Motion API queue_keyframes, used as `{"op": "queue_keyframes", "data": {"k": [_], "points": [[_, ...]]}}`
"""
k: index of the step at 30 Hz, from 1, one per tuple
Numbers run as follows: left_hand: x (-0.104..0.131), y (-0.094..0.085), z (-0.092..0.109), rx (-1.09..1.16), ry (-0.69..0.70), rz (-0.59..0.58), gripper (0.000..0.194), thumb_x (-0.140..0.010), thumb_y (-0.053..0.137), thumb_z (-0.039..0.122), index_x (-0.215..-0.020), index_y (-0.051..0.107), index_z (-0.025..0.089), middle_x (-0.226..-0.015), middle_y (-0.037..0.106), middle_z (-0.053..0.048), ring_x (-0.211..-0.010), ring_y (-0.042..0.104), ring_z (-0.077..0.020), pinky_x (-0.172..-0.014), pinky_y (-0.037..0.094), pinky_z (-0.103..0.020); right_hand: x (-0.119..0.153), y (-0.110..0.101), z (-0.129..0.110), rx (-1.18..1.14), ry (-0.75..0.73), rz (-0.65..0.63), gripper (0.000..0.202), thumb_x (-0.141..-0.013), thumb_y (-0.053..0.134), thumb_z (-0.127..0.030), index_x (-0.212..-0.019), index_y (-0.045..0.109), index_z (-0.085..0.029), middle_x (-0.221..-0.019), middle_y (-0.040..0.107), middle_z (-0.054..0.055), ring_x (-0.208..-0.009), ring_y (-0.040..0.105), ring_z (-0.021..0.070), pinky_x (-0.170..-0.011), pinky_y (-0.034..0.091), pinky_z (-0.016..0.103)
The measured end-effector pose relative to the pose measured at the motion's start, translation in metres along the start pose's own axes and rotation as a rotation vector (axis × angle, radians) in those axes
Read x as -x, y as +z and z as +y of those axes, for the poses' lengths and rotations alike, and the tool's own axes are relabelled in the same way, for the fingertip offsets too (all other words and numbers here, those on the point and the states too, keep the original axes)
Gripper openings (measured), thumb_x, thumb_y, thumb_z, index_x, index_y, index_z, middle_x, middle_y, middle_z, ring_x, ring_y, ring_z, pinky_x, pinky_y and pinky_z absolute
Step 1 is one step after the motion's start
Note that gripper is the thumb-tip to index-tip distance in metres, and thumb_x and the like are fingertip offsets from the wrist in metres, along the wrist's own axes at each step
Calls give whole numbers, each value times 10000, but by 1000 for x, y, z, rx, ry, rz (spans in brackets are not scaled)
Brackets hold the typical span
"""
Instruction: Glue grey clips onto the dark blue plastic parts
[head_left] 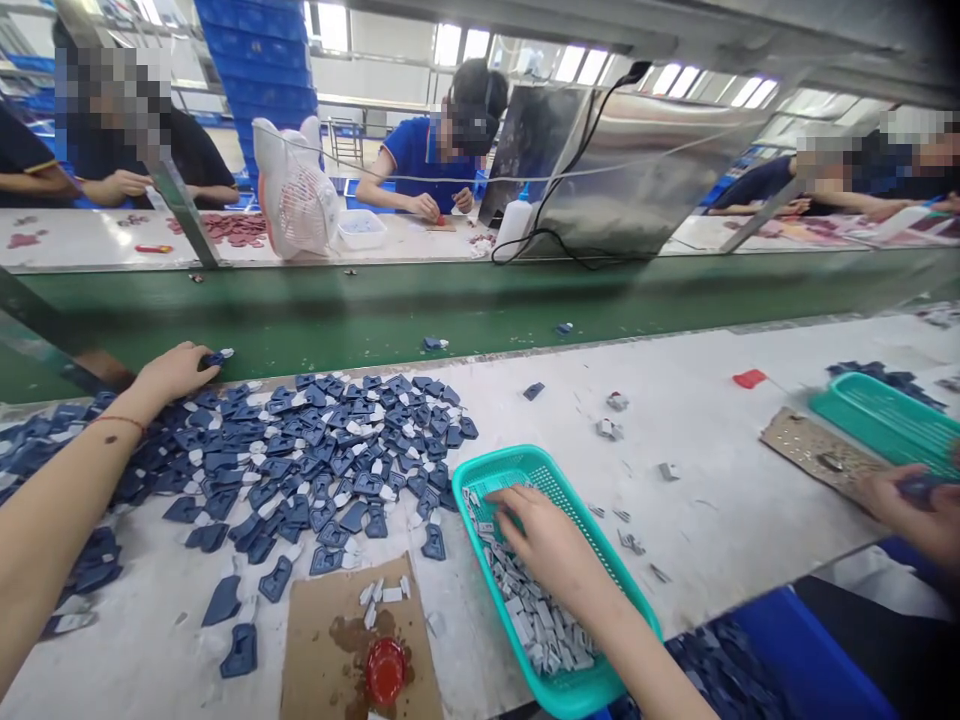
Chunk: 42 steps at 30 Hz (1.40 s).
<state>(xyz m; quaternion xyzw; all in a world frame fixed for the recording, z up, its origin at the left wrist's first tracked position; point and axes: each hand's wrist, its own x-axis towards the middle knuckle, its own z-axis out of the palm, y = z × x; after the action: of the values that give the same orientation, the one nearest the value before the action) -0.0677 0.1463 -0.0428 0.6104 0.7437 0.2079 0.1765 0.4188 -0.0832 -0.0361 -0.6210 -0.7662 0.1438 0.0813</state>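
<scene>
My left hand reaches to the near edge of the green belt, its fingertips closed on a small dark blue plastic piece with a white tip. Below that hand spreads a wide pile of similar dark blue pieces, many with white tips. My right hand is inside a teal plastic basket, fingers apart above small grey plastic parts; nothing shows between them. Between my arms lies a cardboard sheet with several grey parts and a round red dish on it.
The green belt crosses ahead, carrying a few blue pieces. At right, a co-worker's hands hold a dark piece near another teal basket and a cardboard. Below the table edge is a blue bin. People work opposite.
</scene>
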Motion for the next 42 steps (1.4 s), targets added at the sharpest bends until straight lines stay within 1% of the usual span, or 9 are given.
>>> {"op": "queue_keyframes", "data": {"k": [6,12,18,23,27,30,35,38,42], "points": [[17,1,33,120,21,46,193,-864,646,291,-923,646,107,-975,664,-47,-956,629,-240,-860,507,-430,-16,4,-6,9,-1,-10,218,-937,472,-166,-990,683,-180,-912,667,85,-837,647,233,-666,490,305],[34,34,107,372,232,-131,239,-836,585,260,-1008,635,102,-928,724,-116,-826,692,-223,-697,544,-320,-19,11,-8,49,-87,-23,211,-895,479,-82,-899,674,-164,-916,648,95,-849,634,256,-683,482,336],[42,81,176,353,584,-337,225,-701,691,315,-873,714,173,-955,726,-86,-924,653,-252,-879,490,-364,-9,16,-2,57,-127,-5,215,-893,440,-65,-874,619,-182,-890,644,77,-832,621,250,-697,492,352],[44,102,199,262,792,-486,172,-630,788,369,-675,730,213,-976,720,-67,-1007,615,-257,-978,424,-343,-9,20,2,-7,-113,45,289,-877,420,-46,-1039,625,-170,-948,662,98,-850,637,257,-694,506,359],[23,113,211,229,728,-377,235,-880,581,367,-900,700,165,-1065,670,-92,-1006,603,-230,-955,441,-409,-11,17,2,-23,-75,9,248,-896,438,-82,-893,665,-182,-906,648,93,-819,641,253,-662,511,351],[4,128,222,205,630,-324,258,-897,598,310,-1094,623,146,-1193,607,-98,-1092,571,-247,-957,447,-484,-11,15,1,-7,-57,8,231,-891,463,-88,-867,669,-189,-885,641,84,-817,638,253,-652,510,346],[-4,146,233,300,424,-331,242,-914,584,296,-1108,619,156,-1181,613,-95,-1039,603,-226,-899,506,-444,-7,12,2,-32,-7,37,214,-880,485,-90,-867,676,-187,-833,647,75,-746,634,235,-628,485,329],[6,137,231,477,295,-322,228,-916,582,305,-1072,625,144,-1090,644,-80,-935,635,-199,-821,541,-398,-7,11,1,-55,6,37,200,-874,501,-85,-900,673,-182,-857,659,68,-754,637,226,-630,476,315],[42,99,218,808,153,-302,206,-936,534,239,-1066,615,101,-913,667,-75,-786,655,-156,-724,559,-315,-9,9,1,-78,5,38,160,-850,543,-75,-840,671,-170,-844,654,69,-777,634,234,-677,476,329]]}}
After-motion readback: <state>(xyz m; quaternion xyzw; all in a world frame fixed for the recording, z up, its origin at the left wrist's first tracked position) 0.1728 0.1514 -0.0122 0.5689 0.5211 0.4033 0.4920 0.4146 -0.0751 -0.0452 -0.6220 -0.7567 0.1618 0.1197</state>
